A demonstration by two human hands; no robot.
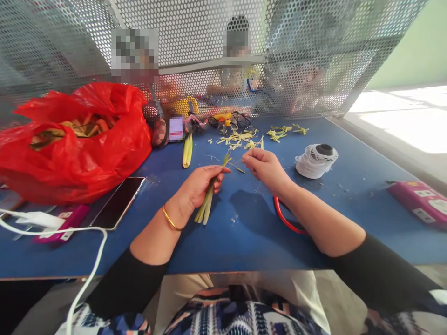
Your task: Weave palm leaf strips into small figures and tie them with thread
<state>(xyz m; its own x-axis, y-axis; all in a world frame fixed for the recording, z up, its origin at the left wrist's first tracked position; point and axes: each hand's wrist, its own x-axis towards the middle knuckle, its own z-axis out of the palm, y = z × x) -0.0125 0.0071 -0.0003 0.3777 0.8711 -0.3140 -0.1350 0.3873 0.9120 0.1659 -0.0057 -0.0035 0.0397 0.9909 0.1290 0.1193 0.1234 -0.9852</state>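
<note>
My left hand is closed around a small bundle of yellow-green leaf strips, their cut ends pointing down toward me and their tips rising above the thumb. My right hand is to the right of the bundle's tips, thumb and fingers pinched together on a fine white thread, only faintly visible. Beyond my right wrist stands a spool of white thread with a dark core. A curved red handle lies partly hidden under my right forearm. Between the hands, a short leaf piece rests near the table.
A red plastic bag of dry leaves fills the left, near a phone, a white cable and a purple power strip. Leaf scraps and a folded leaf bundle lie ahead, before a perforated metal screen.
</note>
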